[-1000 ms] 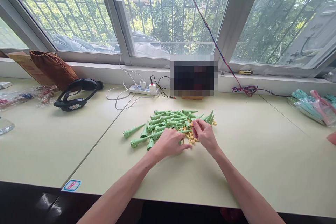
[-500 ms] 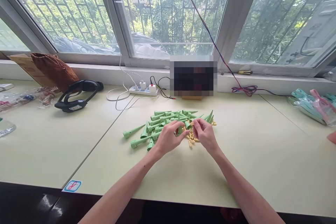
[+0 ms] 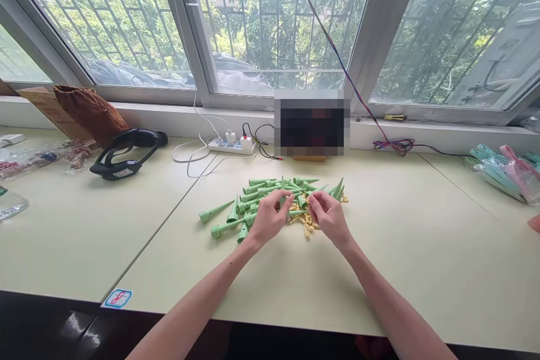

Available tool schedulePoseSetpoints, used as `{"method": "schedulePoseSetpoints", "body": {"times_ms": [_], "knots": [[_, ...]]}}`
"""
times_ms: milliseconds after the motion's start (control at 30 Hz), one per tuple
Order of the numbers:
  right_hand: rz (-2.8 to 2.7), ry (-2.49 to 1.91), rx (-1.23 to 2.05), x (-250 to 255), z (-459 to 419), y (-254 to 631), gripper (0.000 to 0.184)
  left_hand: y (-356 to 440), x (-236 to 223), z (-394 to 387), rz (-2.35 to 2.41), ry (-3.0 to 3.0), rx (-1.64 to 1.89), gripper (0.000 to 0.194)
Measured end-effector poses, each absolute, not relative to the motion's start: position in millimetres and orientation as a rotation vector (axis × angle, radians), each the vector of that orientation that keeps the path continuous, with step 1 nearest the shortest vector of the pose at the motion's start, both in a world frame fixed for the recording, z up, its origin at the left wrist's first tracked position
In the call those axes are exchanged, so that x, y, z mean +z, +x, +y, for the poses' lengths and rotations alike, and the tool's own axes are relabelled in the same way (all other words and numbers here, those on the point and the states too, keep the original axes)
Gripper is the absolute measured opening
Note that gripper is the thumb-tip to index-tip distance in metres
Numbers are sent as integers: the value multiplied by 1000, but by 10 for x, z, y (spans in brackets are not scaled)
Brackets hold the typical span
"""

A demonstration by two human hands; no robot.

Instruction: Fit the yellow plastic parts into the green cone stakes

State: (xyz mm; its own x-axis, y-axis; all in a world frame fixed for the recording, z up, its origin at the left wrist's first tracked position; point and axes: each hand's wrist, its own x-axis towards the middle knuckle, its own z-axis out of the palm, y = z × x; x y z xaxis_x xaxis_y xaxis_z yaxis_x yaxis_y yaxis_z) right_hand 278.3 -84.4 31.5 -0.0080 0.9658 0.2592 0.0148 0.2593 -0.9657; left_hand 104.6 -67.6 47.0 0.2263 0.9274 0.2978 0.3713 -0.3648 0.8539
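Note:
My left hand [image 3: 269, 216] is closed around a green plastic spike [image 3: 282, 184], whose pointed tip stands up above the fingers. To its right, the fingertips of my right hand [image 3: 332, 216] are pinched together, and whatever lies between them is too small or hidden to make out. Around my left hand lies a heap of similar green hollow spikes [image 3: 228, 226] with ribbed collars. Small yellow pieces [image 3: 307, 230] are scattered on the table between and below the two hands.
A black headset [image 3: 122, 154] and a brown pouch [image 3: 88, 112] are at left. The power strip [image 3: 232, 146] with white cables sits by the window. Behind my hands stands a blurred-out screen [image 3: 312, 126]. Bagged teal and pink items [image 3: 502, 166] lie at right, near part of another person's hand [image 3: 534, 223].
My left hand has drawn its fingers closer together and shifted slightly left with the upright spike. My right hand stays pinched in nearly the same place.

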Motion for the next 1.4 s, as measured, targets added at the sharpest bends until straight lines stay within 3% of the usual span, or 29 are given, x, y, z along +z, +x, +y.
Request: {"method": "schedulePoseSetpoints", "body": {"times_ms": [867, 1400], "knots": [[-1531, -1043, 947, 313, -857, 2780, 23, 1042, 413, -653, 1199, 1980, 1131, 25], [-1601, -1030, 935, 336, -884, 2765, 20, 1066, 427, -681, 1168, 1959, 1113, 31]]}}
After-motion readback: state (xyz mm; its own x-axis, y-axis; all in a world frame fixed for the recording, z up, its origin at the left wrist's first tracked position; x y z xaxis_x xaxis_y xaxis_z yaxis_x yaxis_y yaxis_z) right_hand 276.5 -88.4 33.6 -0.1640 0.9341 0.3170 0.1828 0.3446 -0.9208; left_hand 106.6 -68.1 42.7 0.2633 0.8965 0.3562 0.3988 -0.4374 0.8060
